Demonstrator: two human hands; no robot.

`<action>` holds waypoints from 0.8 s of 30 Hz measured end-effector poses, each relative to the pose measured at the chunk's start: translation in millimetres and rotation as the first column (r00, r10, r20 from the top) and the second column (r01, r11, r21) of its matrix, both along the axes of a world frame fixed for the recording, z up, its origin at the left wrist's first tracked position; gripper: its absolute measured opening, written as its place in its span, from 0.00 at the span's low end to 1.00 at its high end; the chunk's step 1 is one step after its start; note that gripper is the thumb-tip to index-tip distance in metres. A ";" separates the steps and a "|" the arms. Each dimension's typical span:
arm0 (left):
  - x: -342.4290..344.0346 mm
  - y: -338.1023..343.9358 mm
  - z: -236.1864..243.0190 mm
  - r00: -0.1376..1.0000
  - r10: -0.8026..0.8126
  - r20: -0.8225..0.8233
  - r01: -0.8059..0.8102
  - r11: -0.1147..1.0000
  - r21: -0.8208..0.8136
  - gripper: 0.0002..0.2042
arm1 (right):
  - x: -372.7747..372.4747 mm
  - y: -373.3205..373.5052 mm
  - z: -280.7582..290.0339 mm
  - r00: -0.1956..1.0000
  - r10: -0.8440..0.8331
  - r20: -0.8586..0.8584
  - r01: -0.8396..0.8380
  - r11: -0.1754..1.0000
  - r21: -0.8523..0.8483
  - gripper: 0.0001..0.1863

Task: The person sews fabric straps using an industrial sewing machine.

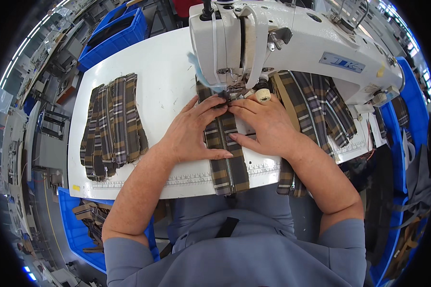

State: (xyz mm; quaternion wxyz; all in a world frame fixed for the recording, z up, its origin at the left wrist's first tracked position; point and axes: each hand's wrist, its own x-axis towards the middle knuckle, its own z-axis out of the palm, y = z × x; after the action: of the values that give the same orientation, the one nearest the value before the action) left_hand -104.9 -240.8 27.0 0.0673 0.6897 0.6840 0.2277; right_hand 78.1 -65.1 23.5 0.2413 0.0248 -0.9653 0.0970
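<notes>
A plaid fabric strip with a zipper (223, 162) runs from the front edge of the white table up under the presser foot (235, 91) of a white sewing machine (292, 38). My left hand (192, 126) lies flat on the strip's left side, fingertips close to the foot and thumb stretched across the zipper. On the other side my right hand (268, 124) rests with fingers extended by the foot and thumb touching the strip's right edge. The fabric directly beneath the foot is hidden by fingers and machine parts.
A stack of plaid zipper pieces (114, 124) lies on the left of the table (165, 71). More plaid zipper strips (311, 105) lie under the machine arm at right. Blue bins stand at back left (117, 40), front left (74, 234) and right (412, 105). A ruler scale (187, 180) runs along the front edge.
</notes>
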 end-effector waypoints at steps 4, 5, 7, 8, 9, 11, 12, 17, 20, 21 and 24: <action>0.5 -1.1 -2.0 1.000 0.006 0.002 -0.006 1.000 0.021 0.49 | -0.5 -0.7 -0.4 1.000 -0.006 0.011 0.006 1.000 -0.005 0.29; 0.0 -1.1 -2.5 1.000 0.003 0.012 -0.003 1.000 0.025 0.48 | -0.2 -1.3 0.7 1.000 -0.001 0.012 0.001 1.000 -0.003 0.29; -0.6 -0.6 -1.7 1.000 0.005 0.025 -0.005 1.000 0.023 0.46 | 0.3 -2.3 3.0 0.999 -0.021 0.045 0.021 1.000 0.000 0.29; -0.6 -0.6 -1.7 0.999 0.002 0.035 -0.002 1.000 0.018 0.45 | 0.0 -2.3 2.1 0.999 -0.017 0.047 0.016 1.000 0.002 0.29; -0.5 -0.3 -2.1 0.999 0.005 0.037 -0.005 1.000 0.021 0.45 | -0.3 -1.8 0.7 0.999 -0.019 0.038 0.019 1.000 0.004 0.29; -0.2 0.1 -3.3 0.998 0.021 0.063 -0.022 1.000 0.012 0.43 | -0.9 -1.7 -0.2 0.999 -0.019 0.030 0.019 1.000 0.007 0.29; -0.3 -0.2 -3.0 0.998 0.024 0.064 -0.025 1.000 0.014 0.43 | -1.2 -1.9 -0.2 0.999 -0.021 0.033 0.021 1.000 0.008 0.28; -3.4 -1.4 -10.1 0.999 0.039 0.037 -0.041 0.997 0.059 0.34 | -1.1 -3.1 0.2 0.999 -0.017 0.040 0.017 1.000 0.001 0.28; -3.0 -1.0 -12.7 0.998 0.043 0.040 -0.046 0.994 0.095 0.25 | 0.1 -2.7 -1.1 0.999 -0.018 0.027 0.017 1.000 0.012 0.27; -2.9 -0.4 -13.2 0.998 0.045 0.040 -0.049 0.994 0.096 0.25 | -0.2 -2.8 -1.6 1.000 -0.017 0.023 0.017 1.000 0.010 0.27; -6.3 4.7 -16.3 0.996 0.049 0.069 -0.055 0.994 0.093 0.19 | -0.2 -4.4 -1.3 1.000 -0.014 0.023 0.014 1.000 0.001 0.26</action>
State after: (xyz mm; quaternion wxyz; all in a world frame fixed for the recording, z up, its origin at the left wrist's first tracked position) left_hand -111.2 -236.1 10.7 0.0515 0.6661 0.6876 0.2843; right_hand 77.8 -69.5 22.2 0.2308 0.0168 -0.9682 0.0950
